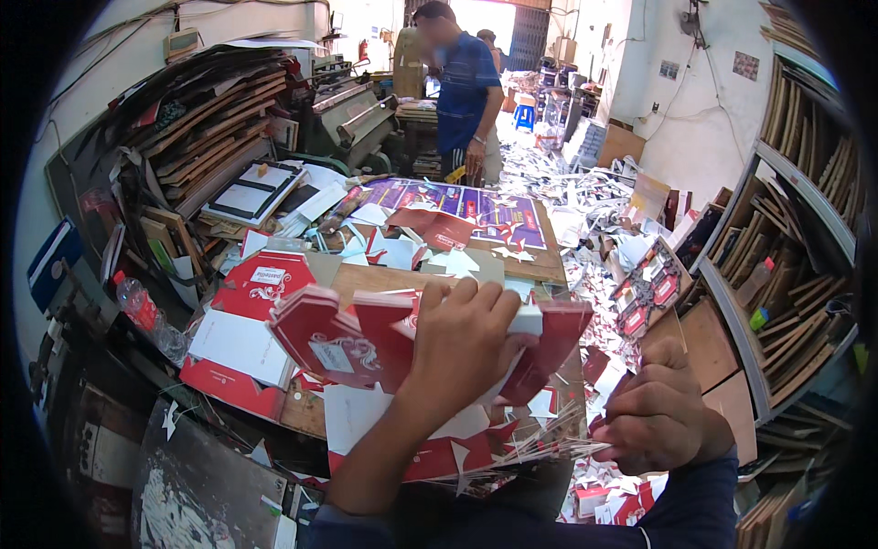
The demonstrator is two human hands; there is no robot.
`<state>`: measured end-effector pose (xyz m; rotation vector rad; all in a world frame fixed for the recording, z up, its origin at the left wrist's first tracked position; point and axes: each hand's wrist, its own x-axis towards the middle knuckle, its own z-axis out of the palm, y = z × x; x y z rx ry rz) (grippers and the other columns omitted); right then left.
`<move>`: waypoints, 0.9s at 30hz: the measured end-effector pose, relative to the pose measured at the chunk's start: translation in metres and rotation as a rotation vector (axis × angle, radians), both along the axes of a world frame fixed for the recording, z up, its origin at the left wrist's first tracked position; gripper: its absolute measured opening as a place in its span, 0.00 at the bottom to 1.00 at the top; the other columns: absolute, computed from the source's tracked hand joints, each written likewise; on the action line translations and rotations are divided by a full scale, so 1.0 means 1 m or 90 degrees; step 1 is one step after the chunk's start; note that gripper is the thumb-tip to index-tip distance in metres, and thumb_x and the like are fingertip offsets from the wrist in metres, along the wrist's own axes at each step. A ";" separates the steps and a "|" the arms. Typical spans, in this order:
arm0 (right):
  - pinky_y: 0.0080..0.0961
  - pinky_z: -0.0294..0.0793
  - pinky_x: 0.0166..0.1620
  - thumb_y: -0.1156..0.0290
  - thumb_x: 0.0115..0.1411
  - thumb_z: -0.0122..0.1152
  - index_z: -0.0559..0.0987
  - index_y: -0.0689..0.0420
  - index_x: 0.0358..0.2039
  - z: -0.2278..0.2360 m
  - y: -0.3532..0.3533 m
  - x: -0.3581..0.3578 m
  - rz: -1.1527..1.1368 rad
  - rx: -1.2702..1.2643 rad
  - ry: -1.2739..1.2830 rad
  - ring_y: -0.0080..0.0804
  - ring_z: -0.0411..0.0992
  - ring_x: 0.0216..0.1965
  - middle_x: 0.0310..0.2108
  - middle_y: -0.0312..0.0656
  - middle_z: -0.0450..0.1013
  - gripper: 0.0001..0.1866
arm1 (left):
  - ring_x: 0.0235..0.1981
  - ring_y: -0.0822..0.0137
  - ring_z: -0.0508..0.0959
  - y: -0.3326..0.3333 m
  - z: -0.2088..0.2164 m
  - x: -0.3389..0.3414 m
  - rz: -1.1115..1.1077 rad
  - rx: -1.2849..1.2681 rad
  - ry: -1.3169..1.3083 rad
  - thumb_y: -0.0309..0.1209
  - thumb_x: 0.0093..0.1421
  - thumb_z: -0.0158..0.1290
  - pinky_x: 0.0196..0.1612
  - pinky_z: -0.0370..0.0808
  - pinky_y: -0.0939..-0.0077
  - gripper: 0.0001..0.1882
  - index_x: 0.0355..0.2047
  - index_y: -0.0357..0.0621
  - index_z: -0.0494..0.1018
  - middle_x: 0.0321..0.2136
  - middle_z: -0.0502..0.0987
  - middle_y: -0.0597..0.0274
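Observation:
My left hand [462, 334] is wrapped over a thick stack of red and white printed card box blanks [334, 352], held tilted above the table. Its notched cut edges show along the top. To the right, my right hand [654, 412] is closed with its fingers curled; whatever they hold is hidden. Thin pale card strips [549, 446] reach close to its fingertips. Under the held stack lie more red and white blanks [357, 412]. Another pile of blanks [240, 343] rests at the left of the table.
Beyond the wooden table [549, 265] stands a person in a blue shirt [465, 96]. Card scraps [594, 220] cover the floor. Shelves of wooden boards [786, 284] line the right; stacked boards [215, 119] fill the left. A plastic bottle [142, 306] lies left of the pile.

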<state>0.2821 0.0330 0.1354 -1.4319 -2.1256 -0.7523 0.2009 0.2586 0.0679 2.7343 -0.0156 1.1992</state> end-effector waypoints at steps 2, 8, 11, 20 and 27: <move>0.29 0.65 0.29 0.69 0.50 0.73 0.81 0.52 0.29 0.013 -0.005 0.004 -0.062 -0.102 -0.016 0.25 0.72 0.25 0.24 0.32 0.74 0.08 | 0.37 0.61 0.75 0.000 -0.001 0.005 0.007 -0.001 0.006 0.47 0.50 0.67 0.46 0.64 0.61 0.21 0.36 0.47 0.76 0.32 0.77 0.63; 0.31 0.76 0.46 0.74 0.58 0.68 0.75 0.65 0.54 0.010 -0.049 0.093 -0.542 -0.030 0.277 0.37 0.79 0.43 0.41 0.51 0.79 0.24 | 0.37 0.62 0.75 -0.006 0.000 0.006 0.017 -0.007 0.013 0.49 0.51 0.66 0.46 0.64 0.61 0.22 0.36 0.46 0.77 0.32 0.77 0.63; 0.36 0.66 0.63 0.60 0.59 0.71 0.64 0.60 0.68 -0.028 -0.054 0.111 -0.549 -0.041 0.263 0.42 0.69 0.61 0.60 0.57 0.70 0.40 | 0.38 0.61 0.76 -0.008 0.003 0.006 0.032 -0.009 0.019 0.50 0.51 0.66 0.47 0.64 0.61 0.23 0.36 0.45 0.77 0.32 0.77 0.62; 0.26 0.74 0.49 0.61 0.67 0.64 0.69 0.61 0.57 -0.079 0.024 0.068 -0.102 -0.190 0.757 0.24 0.74 0.44 0.45 0.42 0.76 0.25 | 0.42 0.58 0.78 -0.020 0.023 -0.001 0.060 -0.005 0.121 0.49 0.53 0.66 0.51 0.65 0.59 0.23 0.41 0.45 0.78 0.36 0.78 0.58; 0.20 0.73 0.45 0.57 0.72 0.54 0.70 0.60 0.49 -0.111 0.036 0.060 -0.065 -0.006 0.790 0.18 0.71 0.43 0.41 0.39 0.73 0.18 | 0.39 0.60 0.82 -0.022 0.027 0.003 -0.011 -0.010 0.201 0.45 0.56 0.62 0.50 0.63 0.57 0.18 0.39 0.44 0.78 0.33 0.83 0.57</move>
